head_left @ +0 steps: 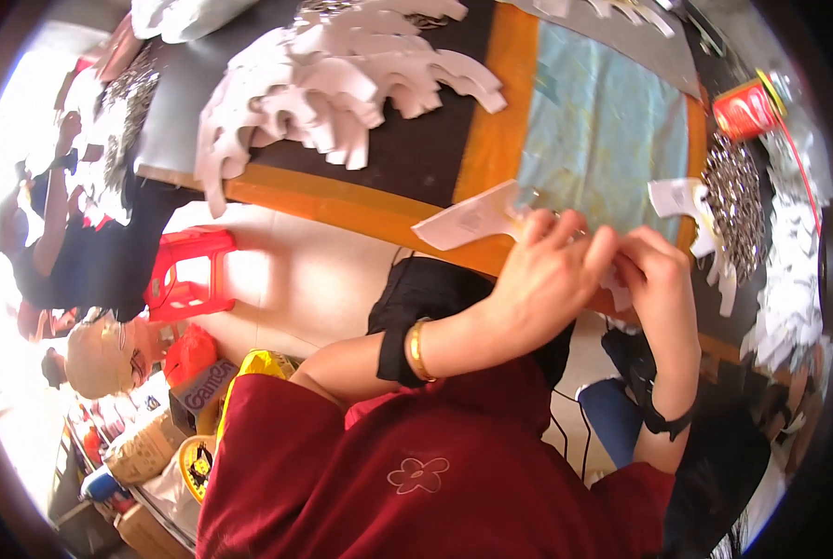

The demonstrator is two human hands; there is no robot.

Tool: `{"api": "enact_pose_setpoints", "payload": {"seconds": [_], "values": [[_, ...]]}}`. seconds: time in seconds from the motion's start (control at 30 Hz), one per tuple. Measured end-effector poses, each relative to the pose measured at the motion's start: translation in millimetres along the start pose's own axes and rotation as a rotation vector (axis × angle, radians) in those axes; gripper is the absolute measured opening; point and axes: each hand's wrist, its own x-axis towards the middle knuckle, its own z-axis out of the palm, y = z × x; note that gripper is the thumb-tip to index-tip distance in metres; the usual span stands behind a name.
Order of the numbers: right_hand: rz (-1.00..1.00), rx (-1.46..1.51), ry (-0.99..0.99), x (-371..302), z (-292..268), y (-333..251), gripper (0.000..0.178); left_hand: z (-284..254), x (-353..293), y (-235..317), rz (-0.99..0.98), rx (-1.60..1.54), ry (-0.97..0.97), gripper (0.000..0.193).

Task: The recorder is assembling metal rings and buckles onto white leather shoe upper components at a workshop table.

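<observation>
A white curved card (pixel 470 219) with small print juts out to the left from under my left hand (pixel 549 275). The fingers of that hand are bent around the card and hide its middle. Close beside it, my right hand (pixel 657 265) is closed with fingertips pressed together near the card's other end. Whatever the right fingers pinch is covered by the fingers. Both hands are above the near edge of the table, over a light blue sheet (pixel 603 121) edged with orange tape. Another white card (pixel 679 198) lies to the right of the hands.
A large heap of white curved cards (pixel 314 88) covers the table's left part. Small shiny metal pieces (pixel 738 210) are piled at right, with a red can (pixel 747 109) behind. Across to the left, a person (pixel 81 233) is near a red stool (pixel 191 270). More white pieces (pixel 789 307) lie far right.
</observation>
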Motion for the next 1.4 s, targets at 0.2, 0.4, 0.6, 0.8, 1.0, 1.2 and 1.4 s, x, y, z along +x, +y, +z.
{"api": "enact_pose_setpoints", "payload": {"seconds": [0.2, 0.4, 0.6, 0.8, 1.0, 1.2, 1.4], "values": [[-0.027, -0.166, 0.196, -8.4, 15.8, 1.7, 0.014, -5.2, -1.0, -0.1, 0.007, 0.088, -0.066, 0.023], [-0.276, -0.211, 0.372, -18.8, 28.2, 21.8, 0.023, -5.9, 0.5, -1.1, -0.003, 0.056, -0.085, 0.028], [-0.158, -0.064, 0.403, -25.5, 29.8, 19.7, 0.017, 2.2, -5.9, -3.4, 0.035, 0.076, -0.046, 0.025], [0.189, 0.235, 0.314, -14.9, 18.3, 0.8, 0.004, 2.8, -11.1, 0.4, 0.095, 0.198, -0.058, 0.026], [0.192, 0.06, 0.286, -9.1, 20.3, -1.3, 0.009, -3.1, -10.7, 1.5, 0.167, 0.257, -0.103, 0.028], [0.147, 0.023, 0.322, -11.5, 31.0, 2.7, 0.012, -6.6, -13.3, -2.0, 0.127, 0.215, -0.114, 0.032], [0.08, 0.041, 0.435, -22.8, 37.3, 11.6, 0.011, -5.1, -8.1, -1.0, 0.043, 0.101, -0.158, 0.037]]}}
